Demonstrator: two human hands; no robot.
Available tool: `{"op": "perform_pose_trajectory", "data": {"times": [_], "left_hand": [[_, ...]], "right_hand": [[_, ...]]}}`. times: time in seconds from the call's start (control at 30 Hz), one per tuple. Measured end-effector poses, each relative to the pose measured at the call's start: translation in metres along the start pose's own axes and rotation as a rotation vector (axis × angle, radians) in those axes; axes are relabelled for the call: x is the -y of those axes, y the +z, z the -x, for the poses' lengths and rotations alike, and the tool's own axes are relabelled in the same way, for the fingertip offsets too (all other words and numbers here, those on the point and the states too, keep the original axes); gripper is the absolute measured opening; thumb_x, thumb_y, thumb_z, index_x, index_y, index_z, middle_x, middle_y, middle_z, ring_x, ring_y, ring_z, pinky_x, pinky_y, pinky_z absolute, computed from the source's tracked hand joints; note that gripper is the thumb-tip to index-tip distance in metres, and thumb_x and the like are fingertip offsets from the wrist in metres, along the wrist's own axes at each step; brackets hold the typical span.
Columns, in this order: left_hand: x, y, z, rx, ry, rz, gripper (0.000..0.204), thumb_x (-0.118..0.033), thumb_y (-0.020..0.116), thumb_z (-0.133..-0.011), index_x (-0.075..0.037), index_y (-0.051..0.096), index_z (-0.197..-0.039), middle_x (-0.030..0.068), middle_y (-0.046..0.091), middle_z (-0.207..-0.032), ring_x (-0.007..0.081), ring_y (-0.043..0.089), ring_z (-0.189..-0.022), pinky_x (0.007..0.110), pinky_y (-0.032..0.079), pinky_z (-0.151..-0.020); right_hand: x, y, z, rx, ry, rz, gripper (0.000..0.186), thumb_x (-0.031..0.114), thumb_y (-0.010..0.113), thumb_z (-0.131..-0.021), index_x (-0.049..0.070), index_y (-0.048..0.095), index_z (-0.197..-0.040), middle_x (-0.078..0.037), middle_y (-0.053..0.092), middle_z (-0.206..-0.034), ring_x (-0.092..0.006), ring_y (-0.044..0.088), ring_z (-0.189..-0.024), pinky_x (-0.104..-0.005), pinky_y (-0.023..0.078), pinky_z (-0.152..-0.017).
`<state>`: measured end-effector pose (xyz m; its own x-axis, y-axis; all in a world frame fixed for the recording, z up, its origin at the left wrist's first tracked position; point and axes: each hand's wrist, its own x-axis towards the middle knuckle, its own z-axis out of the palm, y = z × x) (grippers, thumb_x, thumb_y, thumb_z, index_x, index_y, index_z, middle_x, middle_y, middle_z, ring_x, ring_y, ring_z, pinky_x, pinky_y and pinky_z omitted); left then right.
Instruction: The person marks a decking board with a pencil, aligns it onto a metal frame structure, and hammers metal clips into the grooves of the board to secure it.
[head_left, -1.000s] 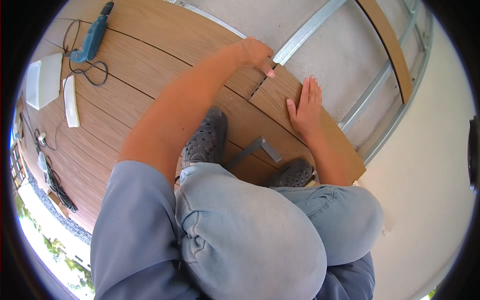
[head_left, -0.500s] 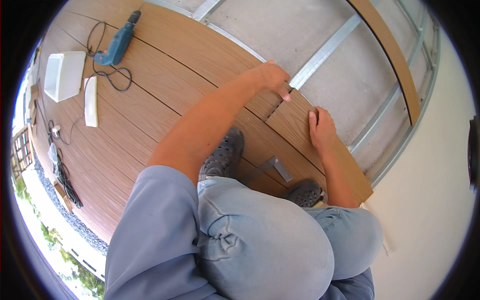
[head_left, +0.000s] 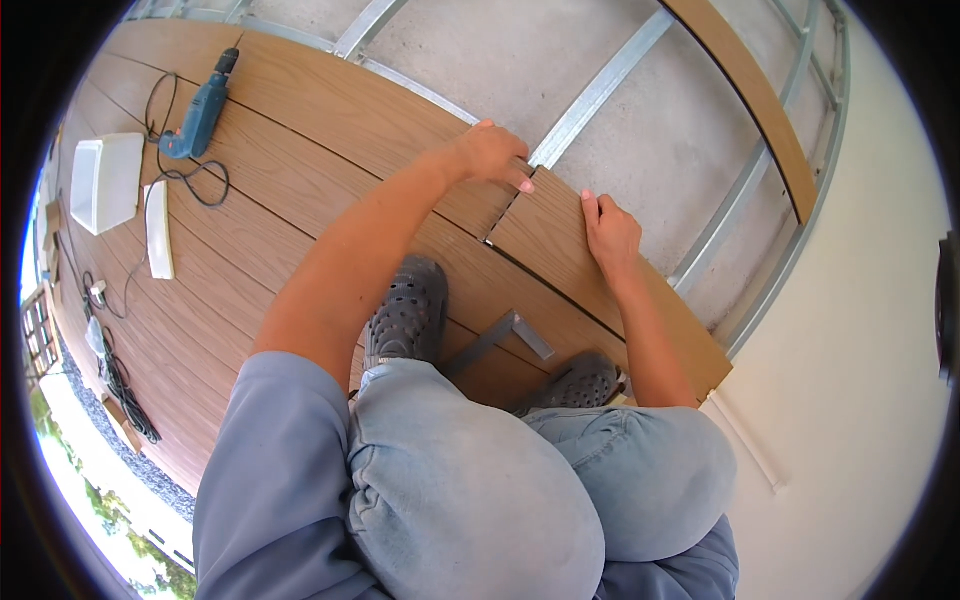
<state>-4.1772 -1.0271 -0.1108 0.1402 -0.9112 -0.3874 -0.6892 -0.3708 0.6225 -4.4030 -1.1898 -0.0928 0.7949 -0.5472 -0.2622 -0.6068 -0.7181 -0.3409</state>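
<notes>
Fingers of both hands, left [head_left: 490, 155] and right [head_left: 610, 232], press flat on the short deck board [head_left: 560, 240], gripping nothing; best seated by even pressure toward the seam.

bright daylight; sharp; fisheye-bent edges
</notes>
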Motion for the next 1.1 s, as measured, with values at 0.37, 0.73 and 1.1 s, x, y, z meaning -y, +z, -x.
{"op": "perform_pose_trajectory", "data": {"times": [0.37,0.73,1.1], "left_hand": [[-0.004,-0.004,0.009,-0.065,0.089,0.096,0.064,-0.054,0.077,-0.074,-0.008,0.068,-0.118,0.0105,0.068,-0.118,0.0273,0.059,-0.115,0.039,0.032,-0.106],[0.000,-0.002,0.009,-0.071,0.102,0.070,0.064,-0.056,0.075,-0.075,-0.008,0.068,-0.117,0.0101,0.067,-0.117,0.0275,0.059,-0.114,0.039,0.033,-0.107],[0.001,0.004,0.001,-0.074,0.083,-0.009,0.069,-0.061,0.078,-0.068,-0.006,0.070,-0.110,0.0133,0.071,-0.105,0.0304,0.064,-0.108,0.041,0.040,-0.099]], "right_hand": [[0.003,-0.008,0.010,-0.007,0.006,-0.039,0.057,0.051,0.045,-0.102,0.005,0.060,-0.073,-0.020,0.064,-0.065,-0.0398,0.063,-0.065,-0.0487,0.049,-0.061],[-0.001,0.000,0.009,-0.019,-0.022,-0.019,0.055,0.049,0.046,-0.102,0.004,0.060,-0.073,-0.022,0.063,-0.065,-0.0430,0.062,-0.063,-0.0507,0.049,-0.061],[-0.014,0.022,0.003,-0.135,-0.092,0.027,0.051,0.045,0.049,-0.102,0.006,0.062,-0.072,-0.021,0.063,-0.064,-0.0421,0.062,-0.060,-0.0500,0.047,-0.057]]}}
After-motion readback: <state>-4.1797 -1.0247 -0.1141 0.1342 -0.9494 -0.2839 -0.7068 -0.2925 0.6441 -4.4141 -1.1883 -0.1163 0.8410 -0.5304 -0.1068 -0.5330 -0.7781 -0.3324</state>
